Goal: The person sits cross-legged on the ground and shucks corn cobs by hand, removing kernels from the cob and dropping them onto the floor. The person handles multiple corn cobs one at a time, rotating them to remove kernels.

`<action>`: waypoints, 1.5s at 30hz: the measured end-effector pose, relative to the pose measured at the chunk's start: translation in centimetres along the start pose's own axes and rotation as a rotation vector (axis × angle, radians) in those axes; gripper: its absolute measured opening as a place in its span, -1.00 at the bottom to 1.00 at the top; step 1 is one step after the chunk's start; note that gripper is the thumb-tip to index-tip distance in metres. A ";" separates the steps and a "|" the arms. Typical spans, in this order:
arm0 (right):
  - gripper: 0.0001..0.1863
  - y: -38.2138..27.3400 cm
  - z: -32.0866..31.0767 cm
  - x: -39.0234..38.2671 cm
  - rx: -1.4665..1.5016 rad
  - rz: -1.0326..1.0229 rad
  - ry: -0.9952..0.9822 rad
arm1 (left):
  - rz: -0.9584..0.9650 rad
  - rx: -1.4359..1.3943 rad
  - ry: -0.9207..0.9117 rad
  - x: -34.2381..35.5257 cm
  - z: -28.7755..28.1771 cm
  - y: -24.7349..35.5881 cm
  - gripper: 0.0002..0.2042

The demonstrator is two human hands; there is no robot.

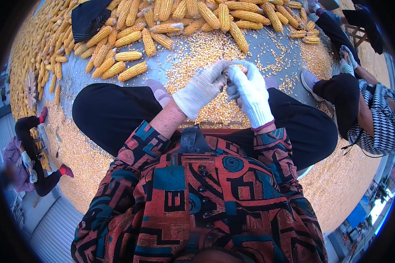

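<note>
My left hand (201,87), in a pale striped work glove, meets my right hand (251,94), in a white glove with a purple cuff edge, in front of my body. Both are closed round a corn cob (242,67), of which only a small end shows between the gloves; the fingers hide the rest. Loose yellow kernels (215,109) lie heaped under and beyond my hands, between my bent knees. Whole ears of corn (133,71) lie just past my left hand, on a grey-blue sheet (166,59).
A large pile of corn ears (162,13) spreads across the far side and left. Dark cloth (90,19) lies on it. One person (19,162) sits at left; another (371,114), wearing gloves, sits at right. Kernels (81,162) cover the ground at both sides.
</note>
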State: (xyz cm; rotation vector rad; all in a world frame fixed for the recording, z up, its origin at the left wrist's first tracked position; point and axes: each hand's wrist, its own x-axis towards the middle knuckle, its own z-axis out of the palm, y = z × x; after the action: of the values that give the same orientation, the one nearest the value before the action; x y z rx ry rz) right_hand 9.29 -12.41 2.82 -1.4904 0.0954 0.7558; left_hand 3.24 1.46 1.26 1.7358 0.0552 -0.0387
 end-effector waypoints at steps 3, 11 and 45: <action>-0.52 0.0 0.2 -0.1 -0.070 -0.019 0.025 | 0.057 0.012 0.011 -0.2 0.2 -0.4 -0.64; -0.58 -0.3 0.1 -0.2 -0.092 -0.010 -0.018 | -0.148 -0.116 0.019 -0.4 0.2 -1.7 -0.62; -0.78 1.0 0.4 -1.3 -0.295 -0.213 -0.074 | -0.621 -0.581 0.112 0.5 -1.3 0.5 -0.79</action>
State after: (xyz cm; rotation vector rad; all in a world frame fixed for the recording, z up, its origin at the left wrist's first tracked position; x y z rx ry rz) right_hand 7.69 -12.67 2.66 -1.7173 -0.2376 0.6711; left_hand 3.76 2.70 1.90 1.0855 0.6265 -0.3471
